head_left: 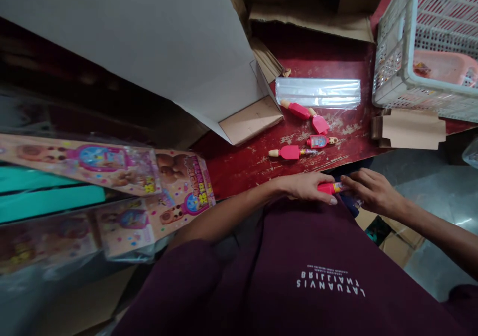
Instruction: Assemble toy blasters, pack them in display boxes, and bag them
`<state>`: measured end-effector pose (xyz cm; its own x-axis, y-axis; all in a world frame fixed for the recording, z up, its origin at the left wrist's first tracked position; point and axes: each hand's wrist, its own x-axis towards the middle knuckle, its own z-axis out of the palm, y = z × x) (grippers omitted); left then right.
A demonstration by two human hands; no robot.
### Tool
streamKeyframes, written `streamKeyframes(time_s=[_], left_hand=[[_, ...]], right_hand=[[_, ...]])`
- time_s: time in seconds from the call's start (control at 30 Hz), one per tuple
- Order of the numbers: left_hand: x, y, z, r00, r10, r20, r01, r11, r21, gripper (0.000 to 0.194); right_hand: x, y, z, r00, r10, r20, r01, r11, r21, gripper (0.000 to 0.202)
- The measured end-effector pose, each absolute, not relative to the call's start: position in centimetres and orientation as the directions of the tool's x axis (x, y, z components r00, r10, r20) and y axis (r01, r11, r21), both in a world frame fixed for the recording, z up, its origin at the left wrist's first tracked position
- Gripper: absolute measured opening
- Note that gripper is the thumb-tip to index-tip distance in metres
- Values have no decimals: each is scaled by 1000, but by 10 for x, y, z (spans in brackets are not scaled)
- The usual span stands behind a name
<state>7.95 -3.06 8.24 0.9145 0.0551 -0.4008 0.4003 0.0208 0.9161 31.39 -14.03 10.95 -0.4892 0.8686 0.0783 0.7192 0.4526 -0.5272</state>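
Close to the body, at the front edge of the red table [239,172], my left hand [308,186] is closed around a small red toy [327,188] with a yellow part at its right end. My right hand [369,189] is closed at that yellow end, its fingertips together. Some clear wrapping shows under the right fingers. On the table beyond lie several red toys with tan handles, among them a flat one [290,152] and one with a blue picture [318,141]. Behind them is a stack of clear plastic sleeves [317,93].
A white plastic crate [396,84] holding a pink tray [444,67] stands at the right, with folded cardboard [413,129] before it. A large white-and-brown box [149,37] fills the upper left. Printed toy packages [182,191] lie at the left.
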Motion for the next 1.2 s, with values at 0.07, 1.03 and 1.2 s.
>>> streamKeyframes(time_s=[0.07,1.03,1.2], left_hand=[[80,-32,84,920,54,-388,388,9,921,48],[60,-25,63,884,-165,-437,428,661,616,51],[60,-36,78,889,23,-458,378,528,761,47]], right_hand=[[316,-140,110,-537,836,108,697,512,-502,31],[295,-108,98,-465,881,84,441,313,-841,24],[292,-126,109,-408,898,168,494,371,-786,24]])
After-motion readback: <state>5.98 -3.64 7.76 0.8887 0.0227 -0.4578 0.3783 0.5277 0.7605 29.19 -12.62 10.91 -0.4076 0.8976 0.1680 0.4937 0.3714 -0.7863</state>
